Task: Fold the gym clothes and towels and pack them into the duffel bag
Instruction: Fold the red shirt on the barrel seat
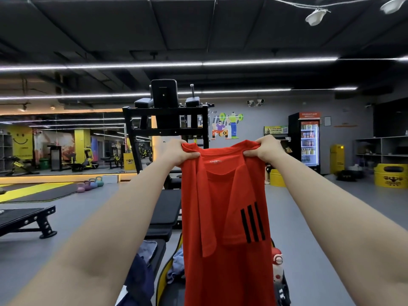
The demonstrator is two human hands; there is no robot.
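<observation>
Overhead, a dark panelled ceiling (pixel 198 29) with long strip lights spans the gym, and a grey floor (pixel 320 217) runs beneath it. A black dip and leg-raise station (pixel 165 115) stands in the middle distance, with a mirrored wall (pixel 66 142) to its left reflecting yellow pillars and machines. On the far right stand a lit drinks fridge (pixel 309 142) and grey shelving (pixel 382 149), with yellow tubs (pixel 390 175) on the floor nearby.

Nearer, a black padded bench (pixel 165 208) stretches away below the arms, and a second low bench (pixel 24 219) sits at the left edge. A row of small kettlebells (pixel 90 184) lies by a yellow and black mat (pixel 37 191).

Both arms reach straight forward, holding up a red sports T-shirt (pixel 223 217) so that it hangs full length in front of the camera. It has three black stripes on one sleeve, and both sleeves lie folded inward across the front. The left hand (pixel 176 152) bunches the fabric of one shoulder in curled fingers, and the right hand (pixel 266 147) clutches the other shoulder the same way.

Below the shirt's hem, a black duffel bag (pixel 164 270) with yellow lining lies open, a light blue towel (pixel 177 261) showing inside it. Dark navy clothing (pixel 139 277) lies heaped on the bench to the bag's left. A red and white bottle (pixel 277 263) pokes out just right of the shirt.
</observation>
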